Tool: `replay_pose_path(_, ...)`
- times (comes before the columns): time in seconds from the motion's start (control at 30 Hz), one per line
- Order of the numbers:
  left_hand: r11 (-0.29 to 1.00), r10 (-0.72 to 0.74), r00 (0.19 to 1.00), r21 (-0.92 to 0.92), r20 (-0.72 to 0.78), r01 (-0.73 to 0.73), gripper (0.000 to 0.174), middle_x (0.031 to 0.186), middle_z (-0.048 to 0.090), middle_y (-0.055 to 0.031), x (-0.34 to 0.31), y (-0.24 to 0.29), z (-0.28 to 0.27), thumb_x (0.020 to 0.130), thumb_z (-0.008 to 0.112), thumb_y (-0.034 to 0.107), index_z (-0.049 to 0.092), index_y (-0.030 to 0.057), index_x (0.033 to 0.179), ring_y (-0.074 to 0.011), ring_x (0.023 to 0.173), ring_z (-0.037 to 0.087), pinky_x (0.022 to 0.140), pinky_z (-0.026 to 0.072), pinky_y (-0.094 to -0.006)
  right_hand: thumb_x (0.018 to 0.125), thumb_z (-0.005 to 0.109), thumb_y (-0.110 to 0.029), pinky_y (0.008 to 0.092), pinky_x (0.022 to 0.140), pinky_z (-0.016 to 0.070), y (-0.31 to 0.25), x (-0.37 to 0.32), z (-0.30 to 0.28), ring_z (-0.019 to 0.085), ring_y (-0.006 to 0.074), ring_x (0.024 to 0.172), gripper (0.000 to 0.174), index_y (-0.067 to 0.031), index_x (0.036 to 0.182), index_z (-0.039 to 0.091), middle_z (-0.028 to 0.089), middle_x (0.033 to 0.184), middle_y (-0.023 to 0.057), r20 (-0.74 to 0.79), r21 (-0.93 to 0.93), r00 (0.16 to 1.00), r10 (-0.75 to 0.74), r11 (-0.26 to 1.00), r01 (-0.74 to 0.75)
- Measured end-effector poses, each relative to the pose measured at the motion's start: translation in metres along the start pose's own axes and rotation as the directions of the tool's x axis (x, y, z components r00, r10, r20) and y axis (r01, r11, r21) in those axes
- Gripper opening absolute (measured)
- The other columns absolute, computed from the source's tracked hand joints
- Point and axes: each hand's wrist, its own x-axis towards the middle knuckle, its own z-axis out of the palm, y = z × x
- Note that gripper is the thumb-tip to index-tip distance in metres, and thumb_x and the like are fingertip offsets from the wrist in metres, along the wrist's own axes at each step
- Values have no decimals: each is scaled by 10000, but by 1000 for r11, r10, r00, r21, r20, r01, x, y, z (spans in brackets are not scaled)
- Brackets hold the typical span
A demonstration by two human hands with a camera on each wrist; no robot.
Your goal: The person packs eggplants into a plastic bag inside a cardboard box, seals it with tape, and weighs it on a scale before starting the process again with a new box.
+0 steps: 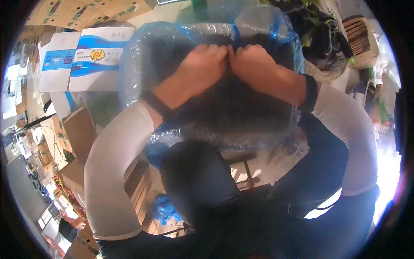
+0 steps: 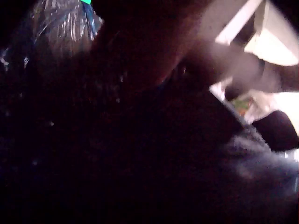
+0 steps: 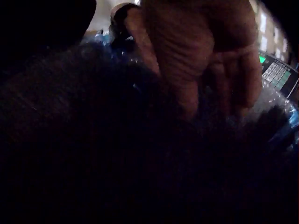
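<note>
A large container lined with a clear bluish plastic bag [image 1: 131, 82] lies in front of me, with a dark mass [image 1: 246, 114] inside it. Over its far half, my left hand [image 1: 205, 64] and right hand [image 1: 254, 60] meet at the middle, thumb sides together. In the head view the backs of both hands face up and the fingers bend down and away. In the right wrist view, the right thumb and fingers [image 3: 250, 84] point down into the dark mass, tips lost in shadow. The left wrist view is mostly dark; I cannot tell what the fingers hold.
White-and-blue cartons [image 1: 97, 58] stand left of the container. Dark purple-black produce with green leaves [image 1: 321, 34] lies at the right, beside a box of stacked cardboard [image 1: 360, 39]. A keypad panel [image 3: 278, 74] shows behind the container. A blue plastic bag [image 1: 166, 209] lies low down.
</note>
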Motion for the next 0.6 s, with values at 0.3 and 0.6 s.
replay_pose_path(0.3, 962, 172, 917, 261, -359, -78, 228, 1214, 578, -55, 31, -38, 8, 778, 616, 155, 673, 82, 986, -226, 1148, 523, 996, 395, -391, 730, 662, -173, 388, 958, 389, 78, -22, 5, 512, 228, 1096, 630, 7, 1313, 506, 561, 1068, 110, -561, -327, 781, -274, 940, 95)
replay_pose_path(0.6, 818, -457, 868, -474, -193, 325, 213, 922, 651, -191, 51, -32, -48, 851, 584, 81, 585, 107, 1063, -394, 868, 638, 743, 527, -435, 823, 604, -104, 383, 666, 520, 151, -28, 7, 615, 314, 827, 209, -84, 1031, 602, 576, 941, 126, -655, 358, 725, 212, 932, 51)
